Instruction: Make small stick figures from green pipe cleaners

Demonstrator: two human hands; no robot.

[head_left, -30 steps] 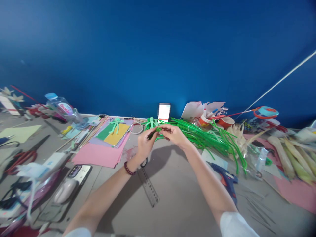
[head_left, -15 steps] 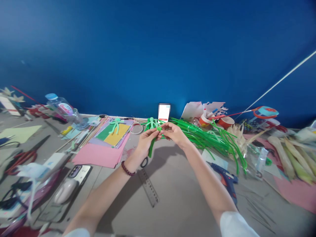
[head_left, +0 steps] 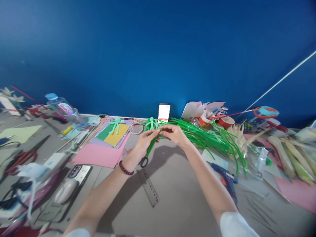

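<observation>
My left hand (head_left: pixel 145 141) is closed, pinching green pipe cleaners (head_left: pixel 151 146) whose fuzzy ends slant down below its fingers. At the same spot my right hand (head_left: pixel 176 135) is closed too, its fingertips meeting those of the left around the upper end, which they partly hide. Behind the hands, light green pipe-cleaner figures (head_left: pixel 151 123) stand near the wall. To their right spreads a big bundle of loose green pipe cleaners (head_left: pixel 204 133). A dark scissor handle (head_left: pixel 144 162) shows just below the left hand, above a metal ruler (head_left: pixel 148 189).
A lit phone (head_left: pixel 164 113) leans on the blue wall. Pink paper (head_left: pixel 101 154) and another light green figure (head_left: pixel 115 125) lie left, beyond a phone (head_left: pixel 80 172) under a white mouse (head_left: pixel 66 191). A blue glue gun (head_left: pixel 225 179) and orange cups (head_left: pixel 225 122) sit right.
The lower ends of the held green pipe cleaners have swung left and down, towards the scissor handle. My left hand has turned slightly; my right has barely moved.
</observation>
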